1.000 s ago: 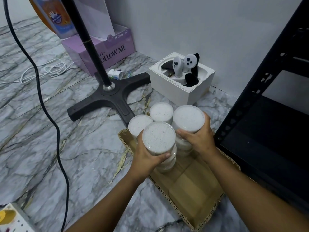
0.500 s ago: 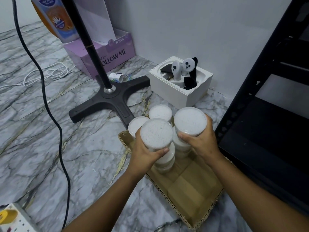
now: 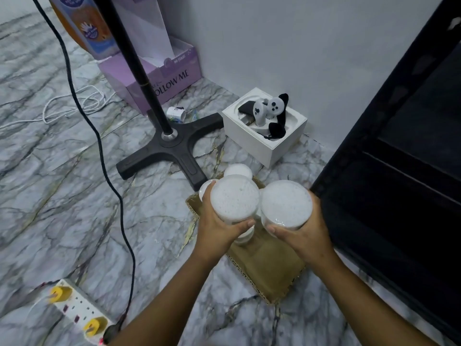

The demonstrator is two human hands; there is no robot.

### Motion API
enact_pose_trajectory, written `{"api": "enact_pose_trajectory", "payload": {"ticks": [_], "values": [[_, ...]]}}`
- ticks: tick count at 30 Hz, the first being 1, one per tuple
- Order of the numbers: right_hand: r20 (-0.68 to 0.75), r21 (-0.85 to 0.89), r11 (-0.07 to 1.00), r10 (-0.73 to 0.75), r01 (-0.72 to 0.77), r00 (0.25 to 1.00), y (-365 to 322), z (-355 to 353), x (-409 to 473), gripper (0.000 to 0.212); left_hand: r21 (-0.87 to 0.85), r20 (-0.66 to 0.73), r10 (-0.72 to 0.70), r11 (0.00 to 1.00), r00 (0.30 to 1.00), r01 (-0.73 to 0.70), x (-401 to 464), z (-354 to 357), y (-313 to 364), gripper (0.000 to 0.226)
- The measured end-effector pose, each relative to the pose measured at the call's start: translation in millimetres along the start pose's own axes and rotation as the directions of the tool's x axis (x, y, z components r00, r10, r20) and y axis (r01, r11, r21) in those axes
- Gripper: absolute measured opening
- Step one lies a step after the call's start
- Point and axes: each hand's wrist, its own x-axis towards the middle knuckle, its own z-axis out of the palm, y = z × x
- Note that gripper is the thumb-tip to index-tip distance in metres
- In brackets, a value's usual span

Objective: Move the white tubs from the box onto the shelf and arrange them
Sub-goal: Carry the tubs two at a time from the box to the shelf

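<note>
A white tub (image 3: 234, 199) is clamped in the left grip (image 3: 216, 228), fingers curled round its wall just under the lid. A second tub (image 3: 286, 205) is clamped likewise in the right grip (image 3: 300, 236). Both tubs are held upright, side by side, above the cardboard box (image 3: 269, 260), which lies on the floor directly beneath the grips. More tubs (image 3: 238, 171) are seen in the box just beyond the left grip. The black shelf (image 3: 389, 196) stands immediately right of the right grip.
</note>
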Motion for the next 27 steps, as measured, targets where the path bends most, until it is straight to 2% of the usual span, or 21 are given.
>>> {"api": "enact_pose_trajectory", "payload": {"ticks": [4, 12, 24, 27], "values": [[-0.003, -0.006, 1.0, 0.027, -0.027, 1.0, -59, -11, -17, 0.099, 0.004, 0.009, -0.026, 1.0, 1.0, 0.026, -16, -16, 52, 0.092], [0.005, -0.003, 1.0, -0.02, 0.02, 1.0, -177, -37, -47, 0.096, -0.016, 0.004, -0.043, 0.999, 0.999, 0.043, -47, -48, 170, 0.095], [-0.054, 0.034, 0.999, -0.023, 0.025, 0.998, -348, -112, -134, 0.094, -0.049, 0.052, 0.028, 0.998, 0.998, -0.026, -132, -66, 369, 0.094], [-0.083, 0.013, 1.0, -0.022, 0.023, 0.996, -388, -131, -158, 0.095, -0.073, 0.082, 0.046, 0.997, 0.996, -0.04, -158, -68, 412, 0.088]]}}
